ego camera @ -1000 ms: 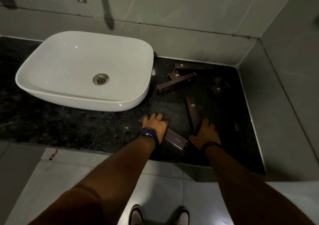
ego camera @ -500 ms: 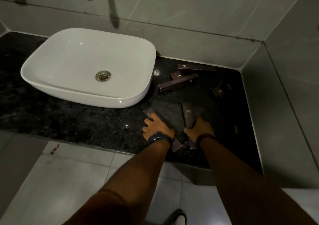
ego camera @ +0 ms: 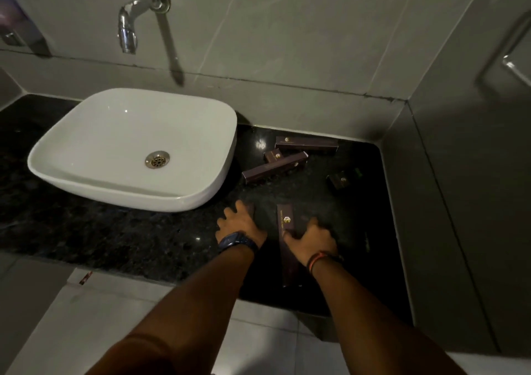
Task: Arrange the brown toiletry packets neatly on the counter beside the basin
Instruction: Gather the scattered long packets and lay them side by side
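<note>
Lower centre: right hand (ego camera: 311,238) lies flat on a long packet (ego camera: 287,231), probably squaring it; left hand (ego camera: 241,223) covers another packet (ego camera: 250,207), grip unclear.

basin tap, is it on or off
Off, as far as the view shows: no stream falls from the tap, and the basin below looks dry and empty around its drain.

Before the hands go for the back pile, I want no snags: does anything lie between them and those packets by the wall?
Nothing visible does. Bare counter lies between the left hand, the right hand and the crossed packets near the wall. The long packet by the right hand points that way but stops short.
</note>
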The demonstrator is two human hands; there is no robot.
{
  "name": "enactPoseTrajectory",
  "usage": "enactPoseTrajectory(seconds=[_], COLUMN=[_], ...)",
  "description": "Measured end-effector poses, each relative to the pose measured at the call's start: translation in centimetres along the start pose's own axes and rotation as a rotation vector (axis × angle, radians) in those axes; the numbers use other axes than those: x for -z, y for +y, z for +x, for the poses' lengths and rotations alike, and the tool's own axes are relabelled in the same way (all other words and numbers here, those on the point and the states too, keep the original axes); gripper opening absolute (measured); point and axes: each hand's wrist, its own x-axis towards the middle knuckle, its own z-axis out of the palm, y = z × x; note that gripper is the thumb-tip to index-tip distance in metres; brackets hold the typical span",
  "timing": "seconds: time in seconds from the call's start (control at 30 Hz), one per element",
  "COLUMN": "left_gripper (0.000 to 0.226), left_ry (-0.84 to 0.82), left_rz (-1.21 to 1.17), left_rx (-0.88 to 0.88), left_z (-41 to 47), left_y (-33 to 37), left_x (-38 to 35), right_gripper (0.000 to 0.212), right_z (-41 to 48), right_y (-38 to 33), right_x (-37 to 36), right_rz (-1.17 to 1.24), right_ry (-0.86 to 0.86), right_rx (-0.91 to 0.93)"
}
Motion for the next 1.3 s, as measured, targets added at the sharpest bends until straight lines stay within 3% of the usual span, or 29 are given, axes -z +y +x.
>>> enactPoseTrajectory(seconds=[0.13,0.33,0.47,0.57,0.77,0.87,0.97,1.17,1.3], left_gripper=[0.073,0.056,0.074,0.075,0.044,0.033,0.03,0.034,0.044], left_ry=[0.09,0.051,-0.065,-0.098,0.011,0.022,0.026,0.015,0.032], left_rz=[0.026,0.122,0.199,0.266,0.397,0.373,0.324,0.194,-0.018], left_rx=[-0.106,-0.221,-0.286,-0.342,-0.481,-0.525,-0.542,-0.494,-0.369], left_z=[1.1,6.5,11.2,14.5,18.9,19.8,20.0,18.9,15.4], left_y=[3.6,7.8,10.1,11.3,12.2,12.2,12.3,12.8,13.5], left_x=[1.9,2.6,1.5,0.7,0.8,0.8,0.8,2.1,2.5], right_gripper=[0.065,0.054,0.032,0.035,0.056,0.041,0.041,0.04,0.039], right_z=[2.9,9.4,15.5,20.5,28.2,29.4,29.5,27.8,24.6], right_y=[0.3,-0.2,-1.7,-3.6,-7.1,-8.1,-8.6,-8.1,-6.5], right_x=[4.0,7.5,8.3,8.3,7.3,6.9,6.7,9.4,12.2], right_rz=[0.041,0.048,-0.051,-0.089,-0.348,-0.485,-0.558,-0.255,-0.004], right_ry=[0.046,0.083,0.119,0.124,0.02,-0.072,-0.064,0.046,0.116], right_rx=[-0.009,0.077,0.16,0.221,0.397,0.353,0.306,0.298,0.243])
